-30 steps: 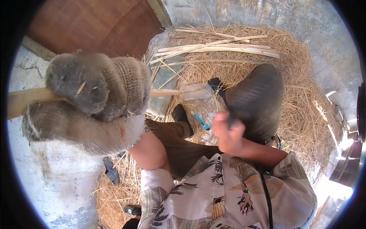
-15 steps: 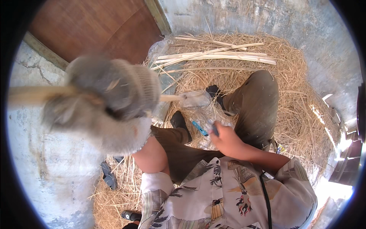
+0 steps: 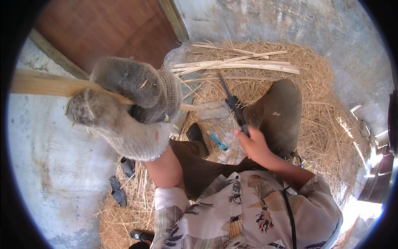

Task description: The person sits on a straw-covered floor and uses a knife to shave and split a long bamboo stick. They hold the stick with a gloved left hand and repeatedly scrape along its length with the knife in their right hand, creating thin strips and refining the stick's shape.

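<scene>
My left hand (image 3: 124, 124), in a worn grey-white knit glove, is raised at the left and closed around a bamboo strip (image 3: 45, 84). The strip runs out past the glove toward the wall on one side. Its thinner end comes out on the other side over the straw. My bare right hand (image 3: 258, 145) is closed on the handle of a long dark knife (image 3: 226, 89), in front of my bent knee. Its narrow blade points away from me, apart from the strip. A blue box cutter (image 3: 218, 141) lies on clear plastic between my legs.
Several split bamboo strips (image 3: 240, 65) lie across the straw (image 3: 319, 108) at the far side. A brown door panel (image 3: 103, 33) and a weathered wall (image 3: 269, 20) stand close by. Dark sandals (image 3: 118, 191) rest at lower left.
My right hand has shifted slightly right, and the knife now shows, pointing away. My left hand and the strip, blurred before, have moved a little right and appear steadier.
</scene>
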The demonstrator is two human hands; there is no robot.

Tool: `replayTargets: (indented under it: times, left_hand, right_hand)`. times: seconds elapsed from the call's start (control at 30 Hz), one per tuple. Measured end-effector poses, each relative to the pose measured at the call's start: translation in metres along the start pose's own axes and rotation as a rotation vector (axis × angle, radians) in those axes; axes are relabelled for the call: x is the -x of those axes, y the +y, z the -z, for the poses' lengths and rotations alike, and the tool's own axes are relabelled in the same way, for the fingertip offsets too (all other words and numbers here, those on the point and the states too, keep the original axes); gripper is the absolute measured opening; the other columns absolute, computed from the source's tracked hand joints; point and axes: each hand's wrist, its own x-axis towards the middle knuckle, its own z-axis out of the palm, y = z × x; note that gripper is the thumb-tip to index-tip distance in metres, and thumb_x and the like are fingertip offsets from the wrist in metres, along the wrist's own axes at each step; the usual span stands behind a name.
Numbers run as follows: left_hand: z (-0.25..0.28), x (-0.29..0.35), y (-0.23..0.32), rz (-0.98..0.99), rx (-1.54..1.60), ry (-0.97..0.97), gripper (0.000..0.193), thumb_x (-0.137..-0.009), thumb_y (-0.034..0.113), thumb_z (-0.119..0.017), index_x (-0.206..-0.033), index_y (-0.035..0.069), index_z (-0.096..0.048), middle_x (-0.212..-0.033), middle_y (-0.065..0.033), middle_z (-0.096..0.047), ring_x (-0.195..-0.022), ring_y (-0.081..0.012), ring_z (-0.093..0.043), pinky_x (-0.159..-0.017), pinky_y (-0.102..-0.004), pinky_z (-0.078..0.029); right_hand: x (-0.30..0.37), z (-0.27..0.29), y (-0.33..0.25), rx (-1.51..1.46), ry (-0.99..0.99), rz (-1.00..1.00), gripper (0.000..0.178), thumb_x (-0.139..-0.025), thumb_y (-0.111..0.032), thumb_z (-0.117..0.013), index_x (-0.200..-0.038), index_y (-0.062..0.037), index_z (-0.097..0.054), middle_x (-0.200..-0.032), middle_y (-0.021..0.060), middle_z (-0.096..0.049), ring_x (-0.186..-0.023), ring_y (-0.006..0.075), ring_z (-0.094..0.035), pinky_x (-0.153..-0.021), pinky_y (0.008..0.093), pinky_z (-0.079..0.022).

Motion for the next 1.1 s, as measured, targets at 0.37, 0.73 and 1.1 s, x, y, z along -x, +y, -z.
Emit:
replayTargets:
  times: [0.37, 0.73, 1.1]
  left_hand:
    - [0.024, 0.008, -0.005, -0.025, 0.110, 0.085, 0.054, -0.099, 0.066, -0.045, -0.083, 0.015, -0.050, -0.056, 0.0024, -0.045, -0.040, -0.0100, -0.038, -0.037, -0.0255, -0.034]
    - [0.041, -0.011, 0.007, 0.013, 0.168, -0.217, 0.049, -0.095, 0.060, -0.060, -0.076, 0.016, -0.051, -0.051, 0.0057, -0.045, -0.032, -0.0037, -0.035, -0.029, -0.0192, -0.030]
    - [0.066, -0.010, 0.017, 0.077, 0.331, -0.246, 0.047, -0.091, 0.052, -0.069, -0.066, 0.018, -0.049, -0.047, 0.0058, -0.047, -0.032, -0.0033, -0.037, -0.029, -0.0196, -0.034]
  right_hand:
    - [-0.018, -0.024, 0.054, 0.273, -0.129, 0.187, 0.023, -0.104, -0.024, -0.053, -0.088, -0.0066, -0.053, -0.061, -0.0004, -0.047, -0.049, 0.0069, -0.041, -0.046, 0.0260, -0.034]
    - [0.010, -0.037, -0.010, -0.604, 0.031, 0.361, 0.011, -0.102, -0.011, -0.054, -0.092, -0.0058, -0.053, -0.067, -0.0013, -0.051, -0.051, 0.0075, -0.046, -0.047, 0.0253, -0.038]
    - [-0.002, -0.035, -0.018, -0.413, -0.003, 0.139, 0.022, -0.098, -0.017, -0.061, -0.085, -0.0027, -0.049, -0.064, -0.0011, -0.048, -0.058, 0.0063, -0.045, -0.053, 0.0297, -0.037]
